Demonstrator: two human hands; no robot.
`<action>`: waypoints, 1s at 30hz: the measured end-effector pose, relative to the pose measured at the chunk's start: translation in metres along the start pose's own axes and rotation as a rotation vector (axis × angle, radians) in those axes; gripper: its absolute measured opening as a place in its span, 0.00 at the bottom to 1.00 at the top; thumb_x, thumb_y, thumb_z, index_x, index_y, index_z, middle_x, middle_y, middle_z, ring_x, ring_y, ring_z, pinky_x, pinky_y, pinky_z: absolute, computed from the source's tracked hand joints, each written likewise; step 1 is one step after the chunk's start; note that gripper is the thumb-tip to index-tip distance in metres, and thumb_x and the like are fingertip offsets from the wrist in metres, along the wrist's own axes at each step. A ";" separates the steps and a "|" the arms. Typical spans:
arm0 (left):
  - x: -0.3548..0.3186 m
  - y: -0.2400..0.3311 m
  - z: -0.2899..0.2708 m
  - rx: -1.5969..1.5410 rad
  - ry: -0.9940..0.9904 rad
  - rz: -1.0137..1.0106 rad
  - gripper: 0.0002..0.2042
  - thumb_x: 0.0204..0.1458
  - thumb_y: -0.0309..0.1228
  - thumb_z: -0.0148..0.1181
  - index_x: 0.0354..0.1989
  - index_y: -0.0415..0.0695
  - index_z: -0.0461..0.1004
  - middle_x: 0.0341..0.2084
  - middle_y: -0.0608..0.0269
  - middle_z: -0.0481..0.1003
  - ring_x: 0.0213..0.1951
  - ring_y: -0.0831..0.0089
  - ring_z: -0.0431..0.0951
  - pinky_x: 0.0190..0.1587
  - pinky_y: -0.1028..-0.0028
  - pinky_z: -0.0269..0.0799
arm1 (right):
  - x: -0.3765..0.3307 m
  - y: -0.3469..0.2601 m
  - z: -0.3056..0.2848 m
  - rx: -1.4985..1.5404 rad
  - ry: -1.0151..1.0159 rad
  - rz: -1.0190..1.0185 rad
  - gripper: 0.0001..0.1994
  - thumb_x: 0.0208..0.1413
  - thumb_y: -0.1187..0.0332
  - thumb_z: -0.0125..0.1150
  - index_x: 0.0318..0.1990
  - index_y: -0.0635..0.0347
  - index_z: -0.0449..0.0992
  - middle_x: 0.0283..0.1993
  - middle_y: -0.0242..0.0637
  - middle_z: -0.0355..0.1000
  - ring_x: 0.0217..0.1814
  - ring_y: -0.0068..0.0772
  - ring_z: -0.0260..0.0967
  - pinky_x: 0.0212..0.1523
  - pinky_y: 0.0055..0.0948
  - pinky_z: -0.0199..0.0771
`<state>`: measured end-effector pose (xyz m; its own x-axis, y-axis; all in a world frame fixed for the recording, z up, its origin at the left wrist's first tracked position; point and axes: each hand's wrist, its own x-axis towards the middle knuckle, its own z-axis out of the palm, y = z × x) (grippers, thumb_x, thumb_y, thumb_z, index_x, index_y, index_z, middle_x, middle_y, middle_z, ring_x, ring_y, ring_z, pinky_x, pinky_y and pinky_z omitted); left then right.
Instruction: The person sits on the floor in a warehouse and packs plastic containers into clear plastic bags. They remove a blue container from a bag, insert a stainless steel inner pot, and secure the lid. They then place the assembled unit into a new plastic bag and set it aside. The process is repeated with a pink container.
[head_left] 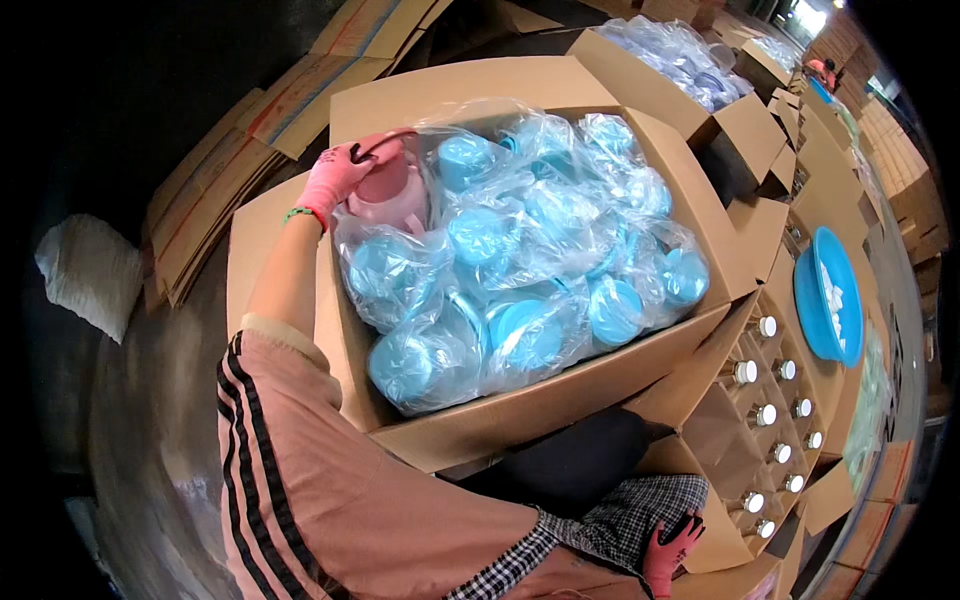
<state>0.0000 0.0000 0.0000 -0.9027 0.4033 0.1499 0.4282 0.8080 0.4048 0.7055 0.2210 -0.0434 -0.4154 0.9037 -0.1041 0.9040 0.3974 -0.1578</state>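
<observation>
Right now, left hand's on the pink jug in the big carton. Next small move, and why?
Probably lift the pink jug straight up and clear of the carton. The left hand already grips its handle at the carton's far-left corner, and bagged blue jugs crowd its right side, so a sideways pull would likely snag plastic. The right hand rests low by the divided box, free.

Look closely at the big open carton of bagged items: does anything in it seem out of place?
Yes. One pink jug sits at the carton's far left corner among bagged blue jugs, the only pink one visible. The left hand grips its dark handle. Nothing looks spilled or damaged in the cardboard carton.
</observation>
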 end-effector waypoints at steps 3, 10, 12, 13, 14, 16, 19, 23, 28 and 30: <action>0.021 -0.018 -0.003 0.123 0.047 0.018 0.24 0.42 0.47 0.55 0.45 0.43 0.68 0.41 0.47 0.71 0.45 0.56 0.69 0.46 0.64 0.65 | 0.015 -0.025 0.034 0.035 0.016 -0.005 0.30 0.46 0.62 0.55 0.55 0.69 0.54 0.59 0.56 0.49 0.62 0.58 0.42 0.61 0.45 0.44; -0.091 0.045 0.013 0.243 0.114 0.470 0.36 0.33 0.51 0.60 0.51 0.43 0.61 0.47 0.45 0.61 0.50 0.46 0.60 0.52 0.54 0.54 | -0.001 -0.017 0.013 -0.065 0.036 0.002 0.30 0.46 0.62 0.54 0.55 0.70 0.54 0.59 0.54 0.50 0.61 0.58 0.43 0.61 0.46 0.44; -0.129 0.044 0.037 0.367 -0.273 0.469 0.41 0.33 0.57 0.59 0.53 0.43 0.59 0.49 0.47 0.61 0.56 0.49 0.55 0.56 0.54 0.50 | -0.003 -0.007 0.011 -0.089 0.051 -0.013 0.30 0.46 0.62 0.54 0.55 0.70 0.54 0.59 0.54 0.50 0.61 0.59 0.44 0.60 0.46 0.44; -0.140 0.055 0.034 0.371 -0.635 0.384 0.35 0.37 0.56 0.56 0.50 0.42 0.63 0.48 0.51 0.63 0.57 0.50 0.54 0.57 0.54 0.47 | -0.001 0.000 0.011 -0.087 0.060 -0.034 0.30 0.46 0.63 0.54 0.55 0.70 0.54 0.59 0.54 0.50 0.60 0.59 0.44 0.60 0.46 0.45; -0.162 0.058 0.039 0.402 -0.555 0.444 0.28 0.41 0.53 0.54 0.42 0.41 0.70 0.46 0.56 0.66 0.56 0.53 0.56 0.57 0.55 0.49 | -0.001 0.005 0.010 -0.087 0.068 -0.054 0.30 0.47 0.63 0.53 0.55 0.70 0.55 0.59 0.54 0.50 0.60 0.59 0.45 0.60 0.46 0.45; -0.181 0.041 0.051 0.279 -0.376 0.521 0.20 0.45 0.48 0.54 0.34 0.42 0.74 0.38 0.60 0.70 0.51 0.62 0.63 0.54 0.60 0.54 | 0.001 -0.006 0.001 -0.063 0.048 -0.064 0.29 0.47 0.63 0.53 0.54 0.70 0.55 0.58 0.55 0.51 0.59 0.60 0.46 0.59 0.46 0.46; -0.188 0.059 0.034 -0.249 -0.317 0.070 0.15 0.48 0.42 0.53 0.29 0.41 0.74 0.27 0.62 0.73 0.39 0.69 0.70 0.46 0.69 0.62 | -0.003 -0.003 0.003 -0.050 0.086 -0.059 0.28 0.46 0.63 0.54 0.53 0.71 0.56 0.57 0.55 0.52 0.58 0.60 0.48 0.59 0.45 0.48; -0.176 0.057 -0.013 -1.088 0.061 -0.212 0.15 0.52 0.38 0.49 0.25 0.37 0.72 0.21 0.61 0.72 0.28 0.74 0.71 0.35 0.76 0.64 | -0.006 0.008 0.008 -0.043 0.138 -0.088 0.28 0.46 0.63 0.54 0.53 0.70 0.57 0.56 0.55 0.53 0.57 0.59 0.48 0.58 0.46 0.49; -0.176 0.150 -0.119 -1.544 0.048 0.498 0.11 0.55 0.35 0.44 0.33 0.38 0.66 0.29 0.55 0.71 0.38 0.64 0.71 0.47 0.68 0.64 | -0.017 0.022 0.009 -0.016 0.141 -0.060 0.28 0.45 0.62 0.55 0.52 0.68 0.58 0.56 0.54 0.53 0.57 0.59 0.48 0.58 0.45 0.49; -0.180 0.196 -0.165 -1.567 0.015 0.730 0.11 0.56 0.36 0.42 0.35 0.40 0.65 0.34 0.53 0.71 0.43 0.62 0.69 0.49 0.65 0.63 | -0.009 0.022 0.008 0.080 0.076 -0.031 0.28 0.45 0.63 0.57 0.53 0.67 0.58 0.56 0.52 0.54 0.59 0.55 0.48 0.59 0.43 0.48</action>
<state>0.2396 0.0153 0.2009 -0.5609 0.4559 0.6911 0.2796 -0.6814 0.6764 0.7287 0.2205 -0.0533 -0.4315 0.9018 -0.0234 0.8785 0.4141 -0.2383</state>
